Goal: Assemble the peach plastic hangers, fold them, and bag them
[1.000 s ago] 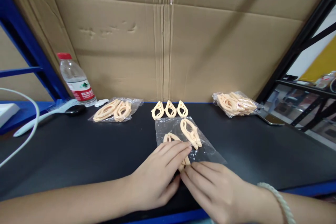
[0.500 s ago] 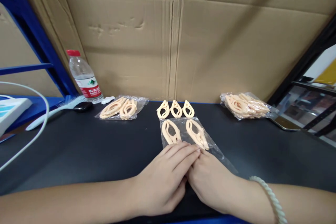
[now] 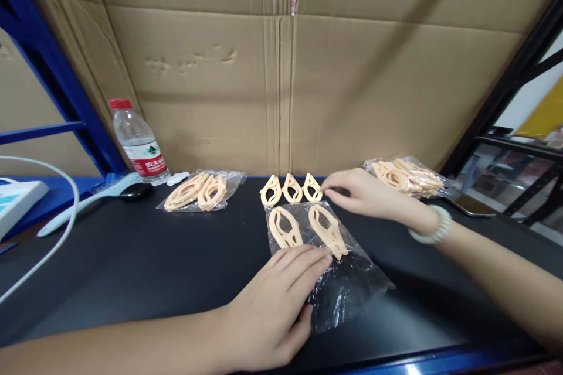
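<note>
My left hand (image 3: 281, 299) lies flat, fingers together and stretched out, on a clear plastic bag (image 3: 347, 299). Inside the bag are two cream plastic looped pieces that look like folded hangers, a left piece (image 3: 285, 227) and a right piece (image 3: 328, 228). Beyond the bag three matching loose pieces stand in a row: left (image 3: 270, 191), middle (image 3: 292, 188) and right (image 3: 312, 189). My right hand (image 3: 358, 190) is beside the right loose piece, its thumb and forefinger slightly apart and their tips at its edge; I cannot tell whether they touch.
Bagged cream pieces lie at the back left (image 3: 200, 190) and back right (image 3: 407, 177). A water bottle (image 3: 139, 143) with a red cap, a light-blue brush (image 3: 88, 199) and a white cable (image 3: 73, 211) are on the left. Behind the black tabletop (image 3: 197, 269) stands a cardboard wall (image 3: 202, 88).
My right hand has left my left hand and moved forward to the loose row, uncovering the bag's near part. My left hand stays on the bag. The view has shifted slightly.
</note>
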The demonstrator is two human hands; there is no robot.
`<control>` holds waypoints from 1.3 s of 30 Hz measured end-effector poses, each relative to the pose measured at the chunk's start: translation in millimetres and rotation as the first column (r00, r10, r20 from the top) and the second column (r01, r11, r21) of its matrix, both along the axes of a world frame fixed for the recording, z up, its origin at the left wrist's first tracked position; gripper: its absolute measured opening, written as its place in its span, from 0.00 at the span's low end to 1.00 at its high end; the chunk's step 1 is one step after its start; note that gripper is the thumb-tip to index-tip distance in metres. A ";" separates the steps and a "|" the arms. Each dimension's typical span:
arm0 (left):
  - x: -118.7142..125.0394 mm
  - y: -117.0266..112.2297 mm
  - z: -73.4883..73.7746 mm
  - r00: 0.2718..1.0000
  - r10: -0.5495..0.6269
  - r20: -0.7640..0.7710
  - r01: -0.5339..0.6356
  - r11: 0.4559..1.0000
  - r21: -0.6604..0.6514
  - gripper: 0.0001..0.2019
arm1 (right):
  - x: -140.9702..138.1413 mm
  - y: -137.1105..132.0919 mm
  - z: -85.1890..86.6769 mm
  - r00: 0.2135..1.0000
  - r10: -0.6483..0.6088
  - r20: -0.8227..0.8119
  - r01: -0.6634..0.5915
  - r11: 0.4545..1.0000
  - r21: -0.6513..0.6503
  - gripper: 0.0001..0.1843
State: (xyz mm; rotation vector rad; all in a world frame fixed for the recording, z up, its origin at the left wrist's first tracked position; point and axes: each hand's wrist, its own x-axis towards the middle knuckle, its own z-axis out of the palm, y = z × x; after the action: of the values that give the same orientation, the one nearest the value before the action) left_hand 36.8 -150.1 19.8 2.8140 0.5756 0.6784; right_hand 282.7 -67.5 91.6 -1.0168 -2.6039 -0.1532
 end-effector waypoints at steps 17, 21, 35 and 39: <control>-1.4 0.7 1.6 1.000 0.003 -0.012 -0.002 0.999 0.044 0.37 | 19.8 133.0 -75.2 0.987 0.026 0.157 -0.029 0.999 0.017 0.27; -1.0 1.7 1.4 1.000 0.000 -0.026 0.001 1.000 0.030 0.36 | 48.1 111.6 -74.6 0.990 -0.019 0.139 0.012 0.998 0.055 0.21; 1.9 0.7 1.5 0.999 0.016 -0.049 -0.016 1.000 0.003 0.32 | 97.3 -91.7 -81.3 0.993 -0.096 0.073 0.079 0.975 0.208 0.13; 3.1 1.6 1.1 0.998 0.018 -0.057 -0.017 1.000 0.006 0.31 | 91.9 -145.2 -81.3 0.993 -0.090 0.078 0.072 0.975 0.208 0.18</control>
State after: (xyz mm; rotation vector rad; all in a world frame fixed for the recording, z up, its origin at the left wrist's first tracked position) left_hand 39.9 -148.5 20.9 2.8450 0.6096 0.6055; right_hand 374.7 -212.7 10.3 -1.0634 -2.5579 -0.4864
